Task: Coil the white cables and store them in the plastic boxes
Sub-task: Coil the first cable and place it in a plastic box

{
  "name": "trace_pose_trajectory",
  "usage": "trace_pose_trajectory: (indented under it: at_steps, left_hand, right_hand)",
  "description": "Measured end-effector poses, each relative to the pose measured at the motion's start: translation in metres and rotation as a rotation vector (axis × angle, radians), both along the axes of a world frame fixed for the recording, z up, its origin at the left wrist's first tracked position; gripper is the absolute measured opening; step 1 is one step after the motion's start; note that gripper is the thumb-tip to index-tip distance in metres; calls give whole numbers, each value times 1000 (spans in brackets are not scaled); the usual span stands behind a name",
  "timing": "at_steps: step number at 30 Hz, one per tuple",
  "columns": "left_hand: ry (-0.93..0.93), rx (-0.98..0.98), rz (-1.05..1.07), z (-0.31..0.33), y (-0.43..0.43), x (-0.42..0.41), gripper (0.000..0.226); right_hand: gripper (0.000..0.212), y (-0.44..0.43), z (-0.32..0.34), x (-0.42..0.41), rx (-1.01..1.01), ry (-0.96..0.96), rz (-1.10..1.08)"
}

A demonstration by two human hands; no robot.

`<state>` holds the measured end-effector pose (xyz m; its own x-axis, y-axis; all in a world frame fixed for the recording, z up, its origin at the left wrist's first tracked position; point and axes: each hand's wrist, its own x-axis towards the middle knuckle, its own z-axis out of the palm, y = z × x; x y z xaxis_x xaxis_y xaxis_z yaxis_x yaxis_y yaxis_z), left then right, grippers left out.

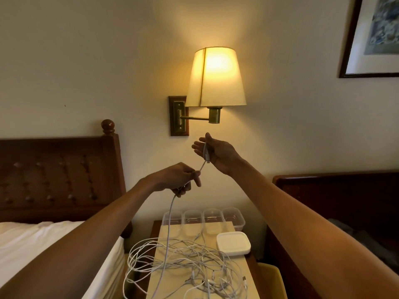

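Note:
Both my hands are raised in front of the wall, holding one white cable [169,221]. My right hand [216,154] is palm up with the cable's plug end under its thumb, fingers spread. My left hand [179,178] pinches the same cable a short way below; from there it hangs down to a tangled heap of white cables [190,264] on the nightstand [226,229]. Several clear plastic boxes [203,219] stand in a row at the nightstand's back edge. A stack of white lids [233,243] lies in front of the rightmost box.
A lit wall lamp [216,78] hangs just above my hands. A bed with white sheets [43,247] and a dark wooden headboard [58,175] is on the left. Dark wooden furniture [336,201] stands on the right, a yellow bin [272,279] beside the nightstand.

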<state>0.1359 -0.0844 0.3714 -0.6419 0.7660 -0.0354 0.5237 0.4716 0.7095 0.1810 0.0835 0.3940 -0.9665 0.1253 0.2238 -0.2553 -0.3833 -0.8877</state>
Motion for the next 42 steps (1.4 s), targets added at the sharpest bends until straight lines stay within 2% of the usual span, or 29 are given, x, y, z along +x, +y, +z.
trace_pose_trajectory:
  at_steps: [3, 9, 14, 19, 22, 27, 34, 38, 42]
  left_hand:
    - [105, -100, -18, 21, 2, 10, 29]
    - [169, -225, -148, 61, -7, 22, 25]
    - [468, -177, -166, 83, -15, 10, 20]
    - [572, -30, -101, 94, -19, -1, 14]
    - [635, 96, -29, 93, -22, -13, 13]
    - [690, 222, 105, 74, -26, -39, 15]
    - [643, 278, 229, 41, -23, -51, 13]
    - [516, 225, 226, 24, -14, -41, 20]
    - [261, 165, 173, 10, -3, -32, 21]
  right_hand:
    - [47, 1, -9, -6, 132, 1, -112]
    - [50, 4, -17, -11, 374, -14, -218]
    - [47, 8, -25, -5, 592, -76, -55]
    - [47, 1, -25, 2, 684, -126, 64]
    - [53, -1, -22, 5, 645, -158, 117]
    - [67, 0, -13, 16, 408, -173, 272]
    - [54, 4, 0, 23, 204, -118, 377]
    - [54, 5, 3, 21, 113, -48, 239]
    - [47, 5, 2, 17, 64, -24, 119]
